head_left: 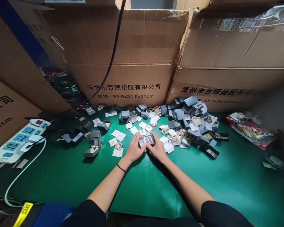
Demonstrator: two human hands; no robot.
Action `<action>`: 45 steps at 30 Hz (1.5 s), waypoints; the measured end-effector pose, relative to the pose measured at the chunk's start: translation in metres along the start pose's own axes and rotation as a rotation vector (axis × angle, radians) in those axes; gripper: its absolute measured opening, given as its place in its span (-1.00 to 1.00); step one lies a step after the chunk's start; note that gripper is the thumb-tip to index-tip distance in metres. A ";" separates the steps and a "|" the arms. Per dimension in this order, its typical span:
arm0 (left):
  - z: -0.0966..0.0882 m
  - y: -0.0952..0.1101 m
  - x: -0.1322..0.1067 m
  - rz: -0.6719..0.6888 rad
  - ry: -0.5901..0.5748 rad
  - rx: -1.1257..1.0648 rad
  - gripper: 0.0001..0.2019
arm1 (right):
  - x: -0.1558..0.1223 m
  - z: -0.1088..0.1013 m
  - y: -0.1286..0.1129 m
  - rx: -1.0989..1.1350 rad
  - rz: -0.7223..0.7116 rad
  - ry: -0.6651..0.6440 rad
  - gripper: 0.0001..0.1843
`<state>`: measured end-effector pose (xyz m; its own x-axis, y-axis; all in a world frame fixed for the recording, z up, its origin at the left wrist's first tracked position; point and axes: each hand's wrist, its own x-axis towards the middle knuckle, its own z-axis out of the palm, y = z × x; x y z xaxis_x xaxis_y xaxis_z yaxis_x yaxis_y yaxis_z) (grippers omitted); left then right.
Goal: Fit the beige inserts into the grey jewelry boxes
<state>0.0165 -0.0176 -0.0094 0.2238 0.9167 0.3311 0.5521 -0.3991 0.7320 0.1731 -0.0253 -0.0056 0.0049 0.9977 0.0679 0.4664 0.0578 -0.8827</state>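
My left hand [134, 148] and my right hand [158, 148] grip a small dark grey box [146, 139] from both sides, above the middle of the green table. A pale, ridged inside shows in the box; what it is exactly is too small to tell. My thumbs rest along its near edge and the fingers curl round its ends. To the left lie folded white cards [118, 152] and an open dark box [94, 143] with a light insert. On the right, close to my right hand, white papers [169, 148] lie at the edge of a heap of dark boxes [180, 115].
Large cardboard cartons [127, 75] wall off the back. A white power strip [19, 142] with a white cable [21, 176] lies at left. A black cable [113, 53] hangs down in front of the cartons. A red plastic bag [251, 130] lies at right on the green table [142, 195].
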 end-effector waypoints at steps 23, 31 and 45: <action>0.005 0.000 -0.004 0.088 0.128 -0.050 -0.51 | -0.003 0.013 0.001 -0.146 -0.264 0.207 -0.77; -0.002 0.009 -0.006 0.361 -0.058 0.165 -0.28 | 0.002 0.016 -0.003 0.163 -0.139 0.103 -0.81; -0.020 0.003 0.003 0.381 0.132 0.343 -0.48 | -0.005 0.000 -0.013 0.256 -0.254 0.017 -0.88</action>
<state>0.0030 -0.0167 0.0058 0.3695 0.6886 0.6239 0.6873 -0.6544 0.3153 0.1668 -0.0310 0.0054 -0.0675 0.9497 0.3059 0.2177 0.3132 -0.9244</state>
